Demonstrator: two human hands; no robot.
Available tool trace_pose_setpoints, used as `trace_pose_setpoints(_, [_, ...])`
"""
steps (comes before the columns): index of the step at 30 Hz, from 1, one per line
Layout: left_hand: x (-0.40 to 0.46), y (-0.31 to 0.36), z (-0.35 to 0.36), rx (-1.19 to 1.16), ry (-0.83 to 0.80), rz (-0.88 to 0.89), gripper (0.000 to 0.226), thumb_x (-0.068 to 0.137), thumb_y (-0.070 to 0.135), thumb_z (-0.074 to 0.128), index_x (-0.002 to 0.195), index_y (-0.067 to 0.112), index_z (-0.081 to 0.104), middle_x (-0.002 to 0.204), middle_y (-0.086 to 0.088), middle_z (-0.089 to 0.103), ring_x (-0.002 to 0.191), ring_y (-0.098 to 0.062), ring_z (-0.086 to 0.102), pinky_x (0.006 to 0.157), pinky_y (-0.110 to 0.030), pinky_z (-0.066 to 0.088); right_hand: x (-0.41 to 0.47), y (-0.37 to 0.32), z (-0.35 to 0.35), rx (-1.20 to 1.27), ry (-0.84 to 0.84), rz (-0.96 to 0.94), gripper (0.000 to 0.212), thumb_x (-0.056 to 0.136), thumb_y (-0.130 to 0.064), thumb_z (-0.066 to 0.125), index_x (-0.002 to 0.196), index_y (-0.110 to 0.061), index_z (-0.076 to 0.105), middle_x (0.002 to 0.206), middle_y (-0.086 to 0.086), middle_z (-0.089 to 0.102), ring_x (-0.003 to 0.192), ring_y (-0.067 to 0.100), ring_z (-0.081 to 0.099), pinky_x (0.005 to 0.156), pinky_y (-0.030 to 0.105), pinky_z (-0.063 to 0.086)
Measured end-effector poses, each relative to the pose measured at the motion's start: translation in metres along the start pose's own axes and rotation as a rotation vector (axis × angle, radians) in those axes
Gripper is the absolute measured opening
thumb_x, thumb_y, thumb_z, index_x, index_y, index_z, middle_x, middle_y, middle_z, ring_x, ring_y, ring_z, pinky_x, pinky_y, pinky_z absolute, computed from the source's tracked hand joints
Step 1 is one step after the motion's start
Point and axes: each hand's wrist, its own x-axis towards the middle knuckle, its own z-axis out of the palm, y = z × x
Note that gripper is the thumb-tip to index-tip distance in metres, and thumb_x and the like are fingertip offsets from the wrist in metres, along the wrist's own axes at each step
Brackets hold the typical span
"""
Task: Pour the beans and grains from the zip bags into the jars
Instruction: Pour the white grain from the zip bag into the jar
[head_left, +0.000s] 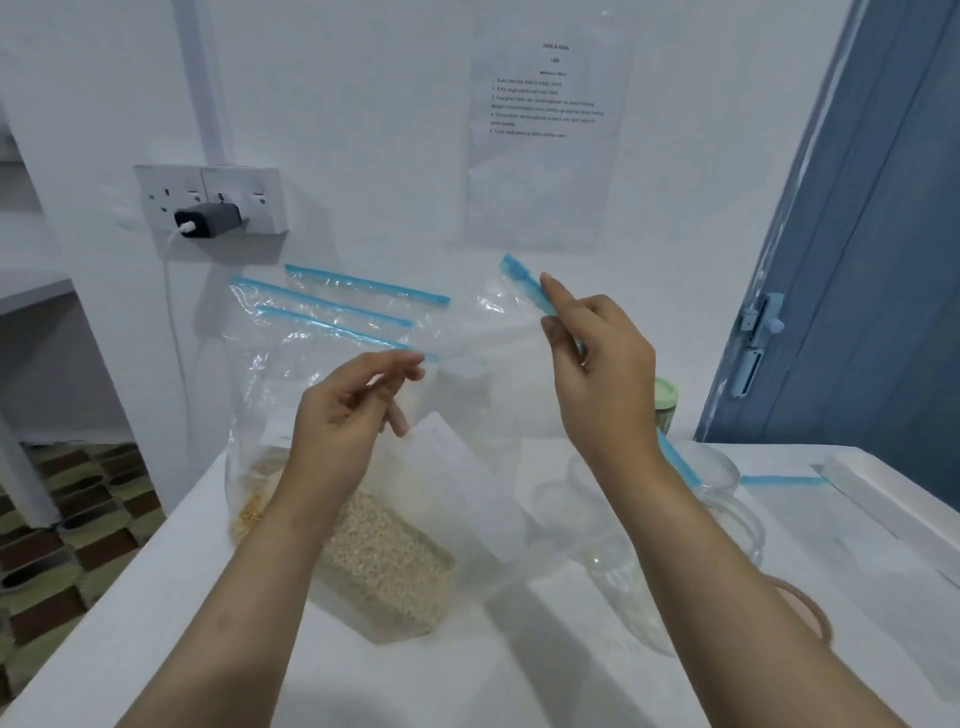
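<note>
Hands raised over a white table (130, 623), holding one zip bag of pale grain (384, 561) by its top. Left hand (337, 421): fingers curled, fingertips pinching the bag's clear upper edge near its left corner; the grain sits in the bag's bottom, below and just right of this wrist, resting on the table. Behind the left hand, three more zip bags (332, 306) stand against the wall, blue seals parallel; one holds yellow kernels (254, 512) at its base. A white label shows on the held bag (447, 441) and another on the bag behind; their print is too blurred to read. Right hand (597, 358): thumb and forefinger pinching the blue zip strip (524, 280), which runs up and left past the fingertips; remaining fingers are loosely curled. Clear glass jars (722, 478) stand under the right forearm, a green-lidded jar (666, 402) beyond. Wall, left: double socket with a charger plugged in (208, 218). Wall, centre-right: printed sheet (545, 104) bearing numbered lines, illegible at this resolution.
</note>
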Motion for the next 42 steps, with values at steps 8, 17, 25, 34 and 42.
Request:
trace_pose_setpoints(8, [-0.02, -0.05, -0.031, 0.146, -0.107, -0.103, 0.031, 0.1, 0.007, 0.054, 0.105, 0.032, 0.072, 0.104, 0.005, 0.07, 0.085, -0.012, 0.066, 0.081, -0.018, 0.049, -0.031, -0.013, 0.024, 0.008, -0.055, 0.044, 0.037, 0.096, -0.001, 0.059, 0.131, -0.012, 0.065, 0.082, -0.005, 0.048, 0.076, -0.015, 0.047, 0.07, 0.0, 0.031])
trace_pose_setpoints(17, [-0.074, -0.098, -0.054, 0.295, -0.099, -0.258, 0.038, 0.1, 0.025, 0.055, 0.116, 0.059, 0.06, 0.115, 0.024, 0.066, 0.114, 0.003, 0.059, 0.09, -0.017, 0.044, -0.049, -0.017, 0.013, 0.032, -0.027, 0.001, 0.044, 0.091, 0.01, 0.059, 0.13, -0.01, 0.065, 0.088, -0.001, 0.055, 0.08, -0.012, 0.049, 0.072, 0.003, 0.034])
trace_pose_setpoints(25, [-0.058, -0.082, -0.054, 0.246, 0.192, -0.212, 0.043, 0.096, -0.005, 0.054, 0.098, 0.036, 0.07, 0.089, 0.021, 0.069, 0.091, 0.005, 0.062, 0.083, -0.005, 0.044, -0.053, -0.021, -0.001, 0.08, 0.039, 0.059, 0.04, 0.095, 0.004, 0.057, 0.133, -0.009, 0.062, 0.088, 0.0, 0.053, 0.076, -0.003, 0.048, 0.07, 0.006, 0.034])
trace_pose_setpoints(34, [-0.041, -0.06, -0.061, 0.284, 0.207, -0.075, 0.049, 0.094, -0.008, 0.052, 0.098, 0.037, 0.071, 0.092, 0.013, 0.068, 0.095, -0.001, 0.063, 0.082, -0.012, 0.046, -0.08, -0.015, -0.007, 0.125, 0.114, 0.179, 0.043, 0.099, -0.003, 0.058, 0.141, -0.012, 0.052, 0.087, 0.0, 0.051, 0.073, -0.001, 0.045, 0.068, 0.011, 0.036])
trace_pose_setpoints(42, [-0.06, -0.075, -0.072, 0.505, 0.151, -0.064, 0.022, 0.1, 0.026, 0.055, 0.117, 0.035, 0.065, 0.118, 0.016, 0.064, 0.121, -0.008, 0.05, 0.106, -0.032, 0.04, -0.095, -0.014, -0.005, 0.084, 0.111, 0.157, 0.041, 0.099, -0.003, 0.057, 0.139, -0.007, 0.054, 0.096, 0.006, 0.058, 0.085, -0.008, 0.049, 0.078, 0.008, 0.04])
